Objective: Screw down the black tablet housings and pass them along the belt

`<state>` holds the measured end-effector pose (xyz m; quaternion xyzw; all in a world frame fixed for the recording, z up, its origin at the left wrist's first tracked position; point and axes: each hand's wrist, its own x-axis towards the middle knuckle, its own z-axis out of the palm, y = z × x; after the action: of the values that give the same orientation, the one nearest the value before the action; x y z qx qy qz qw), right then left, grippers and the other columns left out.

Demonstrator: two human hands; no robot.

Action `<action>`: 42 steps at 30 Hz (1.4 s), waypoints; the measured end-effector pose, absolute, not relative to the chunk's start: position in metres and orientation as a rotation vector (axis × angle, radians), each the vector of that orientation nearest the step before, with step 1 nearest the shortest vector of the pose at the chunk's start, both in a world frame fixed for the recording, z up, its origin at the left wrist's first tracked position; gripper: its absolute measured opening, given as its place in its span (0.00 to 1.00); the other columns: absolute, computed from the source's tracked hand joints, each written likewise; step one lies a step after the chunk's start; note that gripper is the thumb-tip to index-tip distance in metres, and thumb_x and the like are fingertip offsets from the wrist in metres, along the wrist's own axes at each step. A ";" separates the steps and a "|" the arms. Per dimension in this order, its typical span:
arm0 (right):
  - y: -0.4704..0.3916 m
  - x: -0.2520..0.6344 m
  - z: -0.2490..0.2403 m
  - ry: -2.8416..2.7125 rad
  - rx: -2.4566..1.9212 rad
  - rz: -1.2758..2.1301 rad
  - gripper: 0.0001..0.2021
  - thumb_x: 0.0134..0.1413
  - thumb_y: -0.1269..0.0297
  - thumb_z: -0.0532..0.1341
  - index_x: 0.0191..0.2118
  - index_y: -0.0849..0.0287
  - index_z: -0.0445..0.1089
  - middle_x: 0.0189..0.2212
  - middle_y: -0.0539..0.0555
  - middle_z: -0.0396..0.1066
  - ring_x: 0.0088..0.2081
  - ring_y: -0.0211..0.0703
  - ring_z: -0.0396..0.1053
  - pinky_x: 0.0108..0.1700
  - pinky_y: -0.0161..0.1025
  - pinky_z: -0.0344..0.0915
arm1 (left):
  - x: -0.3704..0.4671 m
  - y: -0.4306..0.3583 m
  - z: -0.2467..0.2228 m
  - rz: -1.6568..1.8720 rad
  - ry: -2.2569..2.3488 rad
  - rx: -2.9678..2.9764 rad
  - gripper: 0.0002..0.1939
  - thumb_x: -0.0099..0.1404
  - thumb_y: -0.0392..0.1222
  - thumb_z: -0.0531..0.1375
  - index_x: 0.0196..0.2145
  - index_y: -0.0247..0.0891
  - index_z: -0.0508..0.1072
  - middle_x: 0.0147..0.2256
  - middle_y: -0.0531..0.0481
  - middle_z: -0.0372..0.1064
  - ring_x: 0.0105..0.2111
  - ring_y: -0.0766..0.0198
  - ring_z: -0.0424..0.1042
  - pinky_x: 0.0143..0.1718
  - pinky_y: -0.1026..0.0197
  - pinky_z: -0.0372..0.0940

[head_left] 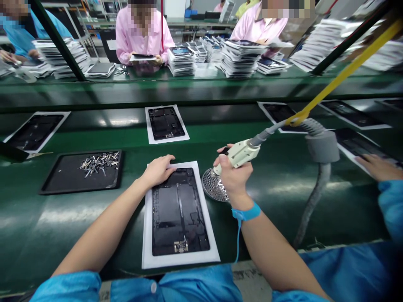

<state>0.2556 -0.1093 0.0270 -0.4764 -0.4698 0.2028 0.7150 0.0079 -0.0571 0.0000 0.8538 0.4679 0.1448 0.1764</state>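
Directly before me an opened black tablet [168, 209] lies on a white sheet [210, 247], its inner parts exposed and a small board near its lower edge. My left hand [159, 171] rests at the tablet's upper left corner, fingers stretched out over its top edge. In my right hand [234, 174] is a cream electric screwdriver [241, 153], gripped by the body and tilted. Its lower end is over a round metal dish full of small holes [214, 186], just right of the sheet; whether the tip touches cannot be seen. A blue wrist strap [247, 213] circles my right wrist.
A black tray [66, 174] at left holds many small metal pieces. More opened tablets [165, 121] lie on sheets along the green bench. A yellow strap [352, 75] and grey hose [315, 197] hang at right. A co-worker's hand [378, 165] touches another tablet.
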 end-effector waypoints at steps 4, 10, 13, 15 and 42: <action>-0.121 0.249 0.039 -1.041 -0.968 0.448 0.14 0.56 0.57 0.69 0.45 0.55 0.70 0.34 0.49 0.75 0.20 0.34 0.70 0.23 0.35 0.70 | 0.010 -0.048 0.005 0.342 1.396 2.414 0.10 0.72 0.46 0.59 0.40 0.41 0.80 0.39 0.46 0.74 0.43 0.54 0.74 0.46 0.54 0.67; -0.161 0.210 0.041 -1.163 -0.840 0.803 0.15 0.59 0.55 0.67 0.48 0.51 0.67 0.38 0.50 0.74 0.22 0.35 0.72 0.22 0.36 0.72 | 0.004 -0.028 0.001 0.514 1.609 2.338 0.10 0.72 0.45 0.60 0.40 0.43 0.82 0.40 0.44 0.74 0.46 0.51 0.71 0.48 0.52 0.65; -0.181 0.194 0.033 -1.234 -0.749 1.034 0.15 0.60 0.56 0.67 0.50 0.49 0.67 0.40 0.50 0.73 0.23 0.35 0.72 0.21 0.35 0.70 | 0.004 -0.026 -0.004 0.488 1.605 2.357 0.11 0.73 0.45 0.59 0.41 0.42 0.82 0.41 0.44 0.75 0.46 0.51 0.71 0.48 0.52 0.64; -0.192 0.189 0.028 -1.254 -0.712 1.143 0.16 0.60 0.57 0.67 0.52 0.49 0.68 0.40 0.51 0.74 0.23 0.35 0.72 0.21 0.35 0.69 | 0.005 -0.027 -0.005 0.477 1.597 2.371 0.12 0.73 0.45 0.59 0.42 0.42 0.82 0.42 0.44 0.75 0.46 0.52 0.70 0.48 0.52 0.63; -0.180 0.200 0.032 -1.171 -0.684 1.062 0.16 0.58 0.57 0.68 0.49 0.51 0.68 0.38 0.51 0.74 0.22 0.36 0.72 0.20 0.35 0.70 | -0.028 -0.152 0.042 -0.139 1.986 2.118 0.25 0.68 0.64 0.58 0.27 0.39 0.72 0.29 0.39 0.74 0.34 0.45 0.77 0.34 0.52 0.66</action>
<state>0.2001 -0.1796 0.0323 -0.3012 -0.5158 0.4678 0.6515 -0.0284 -0.1517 0.0424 0.7237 0.6785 -0.0474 0.1172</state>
